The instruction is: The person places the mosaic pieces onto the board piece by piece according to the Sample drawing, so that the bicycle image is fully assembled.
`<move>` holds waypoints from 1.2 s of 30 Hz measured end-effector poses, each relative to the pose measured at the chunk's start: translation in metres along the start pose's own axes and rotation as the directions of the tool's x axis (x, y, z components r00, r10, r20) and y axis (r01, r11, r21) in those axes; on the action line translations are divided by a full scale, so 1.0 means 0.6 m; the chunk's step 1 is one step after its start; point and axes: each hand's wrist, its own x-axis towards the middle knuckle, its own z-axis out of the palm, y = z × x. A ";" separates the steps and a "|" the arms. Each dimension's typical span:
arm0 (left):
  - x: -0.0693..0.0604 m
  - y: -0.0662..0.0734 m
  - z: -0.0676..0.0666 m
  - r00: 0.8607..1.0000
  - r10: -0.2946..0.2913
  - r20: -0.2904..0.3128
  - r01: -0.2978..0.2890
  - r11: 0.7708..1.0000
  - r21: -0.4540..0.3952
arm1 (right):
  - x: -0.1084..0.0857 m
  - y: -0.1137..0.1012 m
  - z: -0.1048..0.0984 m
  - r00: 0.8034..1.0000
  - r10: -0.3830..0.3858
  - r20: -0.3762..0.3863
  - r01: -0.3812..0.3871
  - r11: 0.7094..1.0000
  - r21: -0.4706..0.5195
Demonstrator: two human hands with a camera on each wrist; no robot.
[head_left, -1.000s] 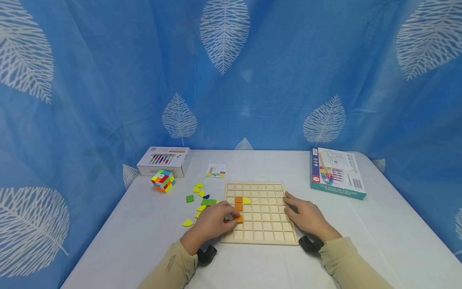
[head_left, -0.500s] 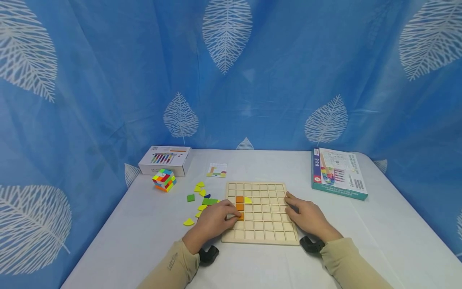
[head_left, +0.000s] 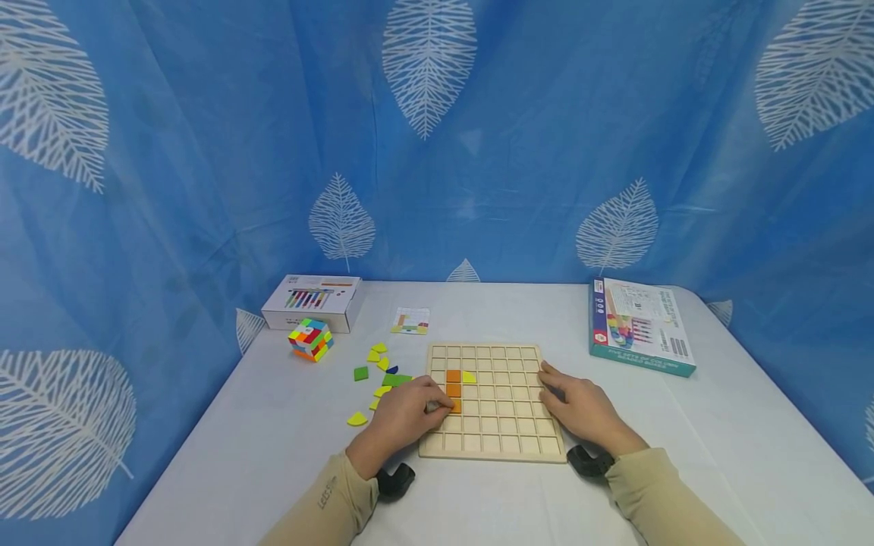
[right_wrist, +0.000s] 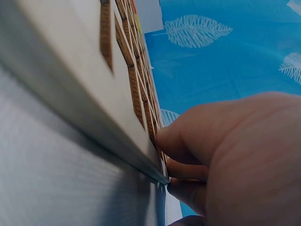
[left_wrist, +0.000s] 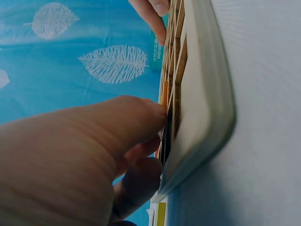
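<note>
A pale wooden grid board (head_left: 508,457) lies flat on the table. My left hand (head_left: 404,413) reaches over its left side, thumb and fingertips pinching an orange square tile (head_left: 457,406) that sits in a cell. Two more orange tiles (head_left: 454,383) stand in line beyond it, with a yellow quarter-round piece (head_left: 468,377) to their right. In the left wrist view, the thumb (left_wrist: 148,115) touches the orange tile's edge. My right hand (head_left: 583,409) rests against the board's right edge with fingers extended; in the right wrist view, its thumb (right_wrist: 181,139) touches the rim.
Left of the board lie several yellow pieces (head_left: 357,419), green tiles (head_left: 361,373) and a dark blue piece (head_left: 392,370). Behind them are a pattern card (head_left: 411,321), a puzzle cube (head_left: 310,340) and a white box (head_left: 312,303). A flat teal box (head_left: 642,326) lies at the back right.
The third orange tile has shifted slightly away from me, into line with the other two, under my left fingertips. My right hand stays at the board's edge.
</note>
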 end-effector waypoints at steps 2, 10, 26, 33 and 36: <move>0.000 0.000 0.000 1.000 -0.002 0.000 0.002 1.000 0.002 | 0.000 0.000 0.000 1.000 0.000 0.002 0.000 1.000 0.002; -0.002 -0.002 -0.005 1.000 -0.017 -0.001 0.017 1.000 0.003 | -0.001 -0.001 -0.002 1.000 -0.001 0.003 0.001 1.000 0.001; -0.021 -0.092 -0.090 0.897 -0.442 -0.014 0.442 0.896 0.036 | 0.000 -0.002 -0.001 1.000 0.001 0.002 -0.001 1.000 0.011; -0.026 -0.104 -0.096 0.890 -0.449 0.072 0.449 0.893 0.022 | -0.001 -0.002 -0.002 1.000 -0.002 0.005 0.002 1.000 0.004; -0.026 -0.101 -0.094 0.890 -0.449 0.080 0.449 0.893 0.018 | -0.002 -0.002 -0.002 1.000 -0.004 0.003 0.004 1.000 0.006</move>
